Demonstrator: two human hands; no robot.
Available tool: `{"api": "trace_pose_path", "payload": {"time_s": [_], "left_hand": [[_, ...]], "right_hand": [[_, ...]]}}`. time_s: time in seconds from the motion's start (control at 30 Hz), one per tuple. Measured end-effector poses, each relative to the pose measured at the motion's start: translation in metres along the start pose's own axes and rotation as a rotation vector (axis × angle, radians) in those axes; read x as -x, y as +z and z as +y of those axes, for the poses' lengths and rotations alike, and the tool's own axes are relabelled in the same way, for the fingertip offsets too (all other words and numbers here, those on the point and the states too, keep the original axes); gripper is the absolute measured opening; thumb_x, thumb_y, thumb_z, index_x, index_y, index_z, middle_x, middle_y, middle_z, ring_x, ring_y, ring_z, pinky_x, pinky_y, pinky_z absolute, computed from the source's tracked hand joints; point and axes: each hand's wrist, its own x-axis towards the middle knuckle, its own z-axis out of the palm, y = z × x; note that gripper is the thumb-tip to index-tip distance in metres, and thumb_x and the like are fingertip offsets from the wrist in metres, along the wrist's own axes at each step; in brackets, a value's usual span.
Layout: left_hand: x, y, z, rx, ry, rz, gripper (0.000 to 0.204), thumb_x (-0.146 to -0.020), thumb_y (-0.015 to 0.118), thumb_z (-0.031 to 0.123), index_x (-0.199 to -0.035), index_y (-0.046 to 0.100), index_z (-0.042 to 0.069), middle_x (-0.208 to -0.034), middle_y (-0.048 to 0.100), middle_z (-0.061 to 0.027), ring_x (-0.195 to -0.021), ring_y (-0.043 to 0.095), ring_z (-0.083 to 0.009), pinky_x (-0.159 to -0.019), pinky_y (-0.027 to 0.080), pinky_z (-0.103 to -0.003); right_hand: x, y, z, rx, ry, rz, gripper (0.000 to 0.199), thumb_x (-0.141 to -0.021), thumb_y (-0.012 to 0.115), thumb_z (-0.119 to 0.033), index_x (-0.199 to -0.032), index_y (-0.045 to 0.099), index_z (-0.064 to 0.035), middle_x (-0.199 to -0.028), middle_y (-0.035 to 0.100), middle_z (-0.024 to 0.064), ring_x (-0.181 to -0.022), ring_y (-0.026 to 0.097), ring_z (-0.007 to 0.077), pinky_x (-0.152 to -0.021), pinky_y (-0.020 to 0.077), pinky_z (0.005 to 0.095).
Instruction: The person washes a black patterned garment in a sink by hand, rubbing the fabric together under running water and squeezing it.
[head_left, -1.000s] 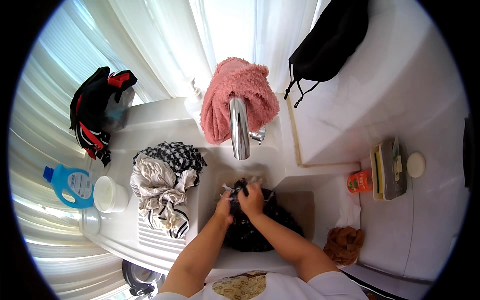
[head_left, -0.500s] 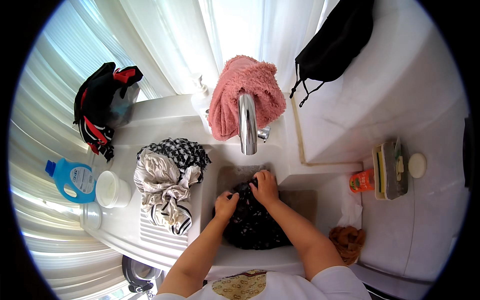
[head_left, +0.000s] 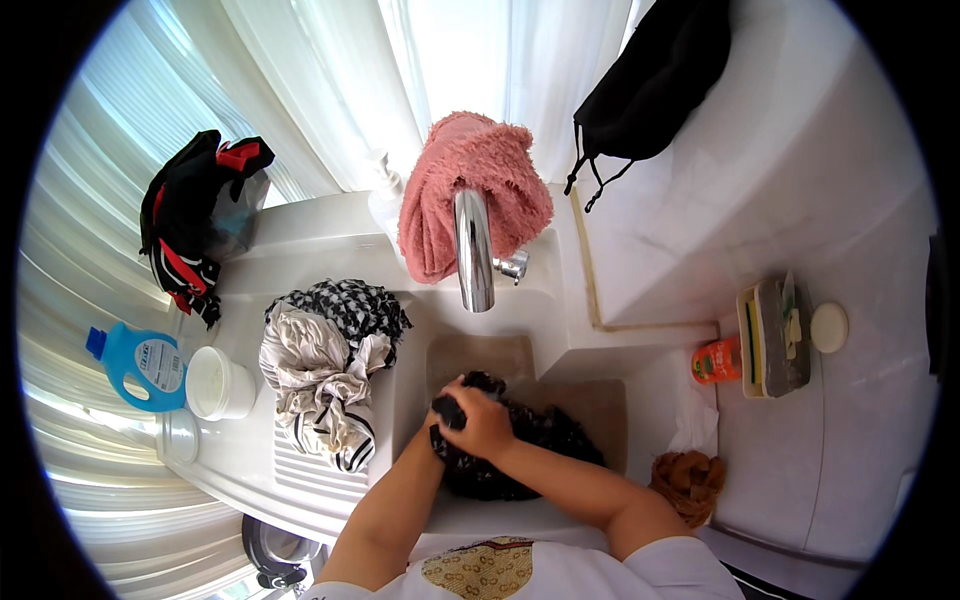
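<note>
A wet black garment with small pale specks (head_left: 550, 440) lies bunched in the basin of the white sink (head_left: 625, 470). At the basin's left side my two hands are together on a gathered part of it. My right hand (head_left: 481, 422) is closed over the cloth, and a dark fold sticks out between the hands. My left hand (head_left: 446, 393) is partly covered by the right one and also grips the cloth. The chrome faucet (head_left: 474, 250) stands beyond my hands with a pink fluffy towel (head_left: 470, 170) draped over it; no water runs from it.
Left, on the ribbed washboard (head_left: 310, 465), lie beige clothes (head_left: 310, 360) and a black-and-white cloth (head_left: 365, 305). Further left stand a white tub (head_left: 220, 384) and a blue detergent bottle (head_left: 145, 368). Right are an orange bottle (head_left: 716, 361), a sponge holder (head_left: 775, 340) and a brown cloth (head_left: 688, 487).
My right hand has moved left and nearer to me, onto the left hand. Apart before on the spread garment, the hands now squeeze a gathered part of it together.
</note>
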Motion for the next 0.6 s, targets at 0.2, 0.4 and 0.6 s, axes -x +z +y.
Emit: {"api": "trace_pose_path", "payload": {"time_s": [0.2,0.4,0.6], "left_hand": [[-0.001,0.022,0.017,-0.018,-0.242,0.158,0.031,-0.088,0.053,0.036,-0.095,0.062,0.008,-0.086,0.065,-0.0092,-0.075,0.065,-0.023,-0.068,0.055,-0.036],[-0.002,-0.008,0.005,0.155,0.005,0.009,0.029,-0.091,0.049,0.034,-0.095,0.058,0.007,-0.09,0.063,-0.01,-0.087,0.061,-0.0236,-0.08,0.051,-0.035],[0.011,0.053,0.044,-0.448,0.018,0.577,0.024,-0.083,0.061,0.026,-0.089,0.06,0.004,-0.086,0.064,-0.0085,-0.081,0.063,-0.0263,-0.072,0.052,-0.036]], "right_hand": [[-0.005,0.017,0.056,-0.24,0.282,0.248,0.033,-0.073,0.067,-0.024,-0.09,0.062,0.0045,-0.1,0.054,0.0174,-0.097,0.054,0.0356,-0.09,0.0427,0.0404],[0.003,0.022,0.004,0.042,-0.186,0.129,0.025,-0.066,0.073,-0.021,-0.07,0.054,-0.0051,-0.077,0.053,0.0114,-0.075,0.053,0.0324,-0.064,0.0431,0.0422],[-0.061,-0.01,0.071,0.061,-0.073,0.37,0.018,-0.073,0.068,-0.01,-0.075,0.051,-0.003,-0.073,0.049,0.0139,-0.07,0.052,0.0346,-0.063,0.045,0.0392]]}}
